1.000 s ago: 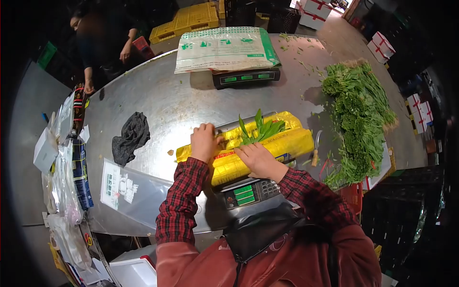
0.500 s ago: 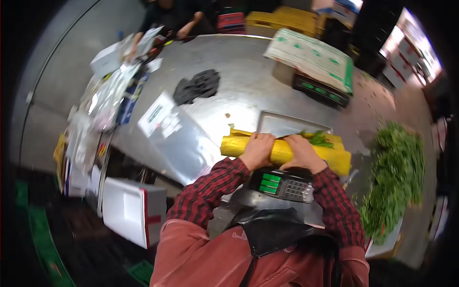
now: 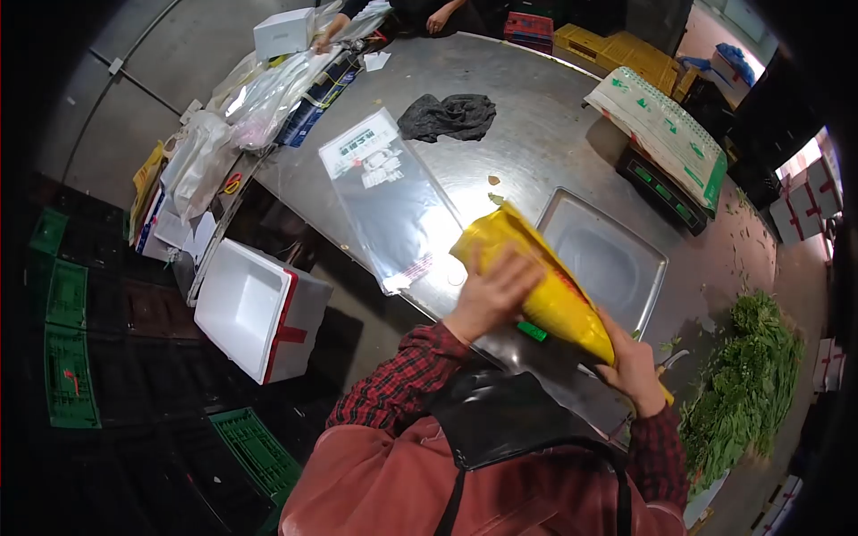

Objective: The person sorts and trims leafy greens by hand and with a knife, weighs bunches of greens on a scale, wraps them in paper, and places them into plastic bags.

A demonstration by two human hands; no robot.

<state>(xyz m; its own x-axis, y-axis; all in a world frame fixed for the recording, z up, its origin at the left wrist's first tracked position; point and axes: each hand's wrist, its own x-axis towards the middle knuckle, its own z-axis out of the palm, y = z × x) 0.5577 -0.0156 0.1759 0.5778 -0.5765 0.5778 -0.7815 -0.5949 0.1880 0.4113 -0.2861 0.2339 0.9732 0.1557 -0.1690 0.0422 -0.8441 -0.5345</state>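
Note:
A yellow plastic wrapper [image 3: 559,299] slants across in front of me, above a black scale with a green display [image 3: 532,330]. My left hand [image 3: 496,295] is on its upper left part, fingers curled over it and smeared by motion. Around its lower right end my right hand [image 3: 633,368] is closed, thumb along the edge. Whatever lies inside the wrapper is hidden. Just behind it is the bare metal tray [image 3: 617,255] of the scale.
Clear plastic bags [image 3: 393,214] lie on the steel table [image 3: 527,107] at left, with a dark cloth [image 3: 447,118] behind. Leafy greens [image 3: 746,384] are piled at right. A second scale [image 3: 661,192] carries a printed sheet. A foam box [image 3: 259,308] stands lower left. Another person's hand [image 3: 331,31] is at the far side.
The yellow wrapper has turned from level to slanting down to the right, uncovering the tray. My hands have moved apart towards its ends. The greens seen in it no longer show. My view has turned.

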